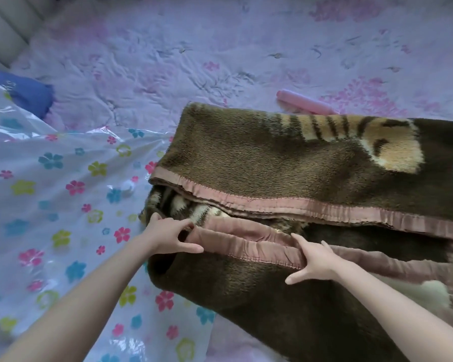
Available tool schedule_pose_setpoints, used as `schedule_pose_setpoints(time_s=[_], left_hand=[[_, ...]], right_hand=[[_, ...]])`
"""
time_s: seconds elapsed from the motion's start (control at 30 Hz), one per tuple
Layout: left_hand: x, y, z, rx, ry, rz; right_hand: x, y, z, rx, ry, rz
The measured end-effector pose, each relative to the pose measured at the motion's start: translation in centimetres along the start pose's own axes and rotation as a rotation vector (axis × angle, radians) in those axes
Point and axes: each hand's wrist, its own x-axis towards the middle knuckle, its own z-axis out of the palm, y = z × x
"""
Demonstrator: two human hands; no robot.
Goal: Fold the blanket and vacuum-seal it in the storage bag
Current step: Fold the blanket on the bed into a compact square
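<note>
We list 1 brown blanket (pixel 285 163), folded, on the purple bedsheet (pixel 194 48), its left end over the flowered storage bag (pixel 50 205). Our left hand (pixel 168 237) and right hand (pixel 315 263) each pinch its pink trim (pixel 246 246). 1 pink tube (pixel 302 101) lies behind; 1 blue cloth (pixel 29 92) far left.

Both forearms are bare from the lower frame edge up to the wrists, with no sleeve showing. The left hand (pixel 168 235) and right hand (pixel 315 262) wear nothing: slim fingers, short plain nails.
</note>
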Motion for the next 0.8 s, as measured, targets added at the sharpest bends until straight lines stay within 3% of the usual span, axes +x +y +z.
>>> schedule_pose_setpoints(time_s=[0.13, 0.27, 0.33, 0.43, 0.6, 0.67, 0.8], left_hand=[[-2.4, -1.1, 0.4, 0.19, -0.13, 0.163], [-6.3, -4.9, 1.8, 0.224, -0.173, 0.108], [-8.8, -8.3, 3.3, 0.081, -0.219, 0.015], [-13.4, -14.2, 7.1, -0.329, -0.304, -0.172], [-19.6, -17.7, 15.2, -0.913, -0.148, -0.393], [-20.5, -16.3, 18.2, -0.963, -0.118, -0.398], [-19.2, -12.1, 19.5, -0.811, 0.092, -0.2]], right_hand=[[-1.1, -2.9, 0.4, 0.005, -0.063, -0.018], [-4.7, -7.1, -0.1, -0.31, -0.131, -0.034], [-6.8, -9.0, -0.3, -0.475, -0.156, -0.102], [-9.7, -11.5, 0.8, -0.613, -0.257, -0.111], [-12.6, -13.3, 6.4, -0.628, -0.335, -0.132], [-12.6, -13.9, 7.9, -0.592, -0.316, -0.077], [-12.0, -14.5, 7.8, -0.563, -0.227, -0.104]])
